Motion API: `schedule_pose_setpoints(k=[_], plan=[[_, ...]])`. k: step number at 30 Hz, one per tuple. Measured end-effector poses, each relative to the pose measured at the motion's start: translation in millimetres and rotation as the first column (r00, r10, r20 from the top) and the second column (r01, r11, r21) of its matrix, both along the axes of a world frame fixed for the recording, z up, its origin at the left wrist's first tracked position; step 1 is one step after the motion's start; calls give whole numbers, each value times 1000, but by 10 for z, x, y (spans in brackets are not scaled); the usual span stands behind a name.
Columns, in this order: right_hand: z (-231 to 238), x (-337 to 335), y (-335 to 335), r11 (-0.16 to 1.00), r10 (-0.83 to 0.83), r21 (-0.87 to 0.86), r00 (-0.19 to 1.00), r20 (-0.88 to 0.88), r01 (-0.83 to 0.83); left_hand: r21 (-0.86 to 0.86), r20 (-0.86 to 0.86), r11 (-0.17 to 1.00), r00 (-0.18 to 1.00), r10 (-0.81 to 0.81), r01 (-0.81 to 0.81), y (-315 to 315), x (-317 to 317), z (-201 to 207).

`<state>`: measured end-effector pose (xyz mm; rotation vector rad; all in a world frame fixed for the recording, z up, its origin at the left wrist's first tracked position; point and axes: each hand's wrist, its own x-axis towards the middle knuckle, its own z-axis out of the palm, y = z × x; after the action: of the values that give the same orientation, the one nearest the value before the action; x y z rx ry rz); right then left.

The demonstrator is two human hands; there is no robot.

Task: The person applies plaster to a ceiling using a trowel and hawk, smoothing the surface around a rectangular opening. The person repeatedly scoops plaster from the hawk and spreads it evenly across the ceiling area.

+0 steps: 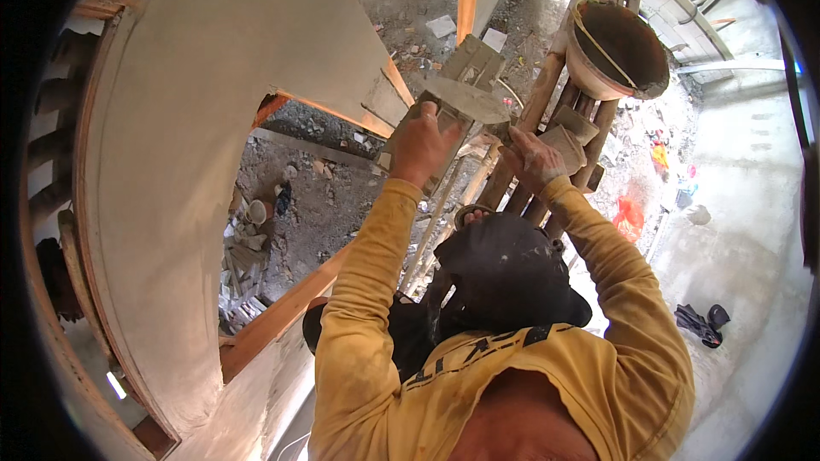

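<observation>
My right hand [536, 160] is closed around the handle of a trowel [468, 100]. Its flat, mortar-smeared blade points left, over a grey mortar-covered slab [459, 119]. My left hand [420, 147] is closed on the slab's left side, with the fingers near the blade's tip; the gripped part is partly hidden. Just beyond the blade is a grey grooved block [475, 63]. Beside my right hand, small mortar-crusted blocks [562, 148] lie on the poles.
A large bucket [589, 75] with a rope handle stands on the lashed-pole scaffold [547, 90] at the right. A plastered wall [184, 119] with wood-framed openings rises at the left. Far below lies rubble-strewn ground [316, 213]. A red bag [628, 218] and dark shoes [702, 324] lie at right.
</observation>
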<state>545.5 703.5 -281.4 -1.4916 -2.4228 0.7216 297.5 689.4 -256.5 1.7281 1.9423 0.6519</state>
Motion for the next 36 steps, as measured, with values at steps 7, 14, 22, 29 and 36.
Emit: schedule_pose_setpoints(k=[7,14,22,29,36], plan=[[-66,62,428,938,-318,-124,945,72,325,-111,0,992,999,-54,54,-45,69,221],[-40,295,420,992,-124,33,992,28,123,-101,-75,994,996,-52,44,-82,1,221],[444,593,615,984,-88,155,996,4,87,92,-493,904,808,-323,418,-291,-277,231],[1019,329,530,930,348,114,937,41,-350,83,-717,827,610,-338,556,-273,-399,486],[918,94,782,893,430,105,899,79,-437,250,-650,697,650,-393,672,-270,-281,647]])
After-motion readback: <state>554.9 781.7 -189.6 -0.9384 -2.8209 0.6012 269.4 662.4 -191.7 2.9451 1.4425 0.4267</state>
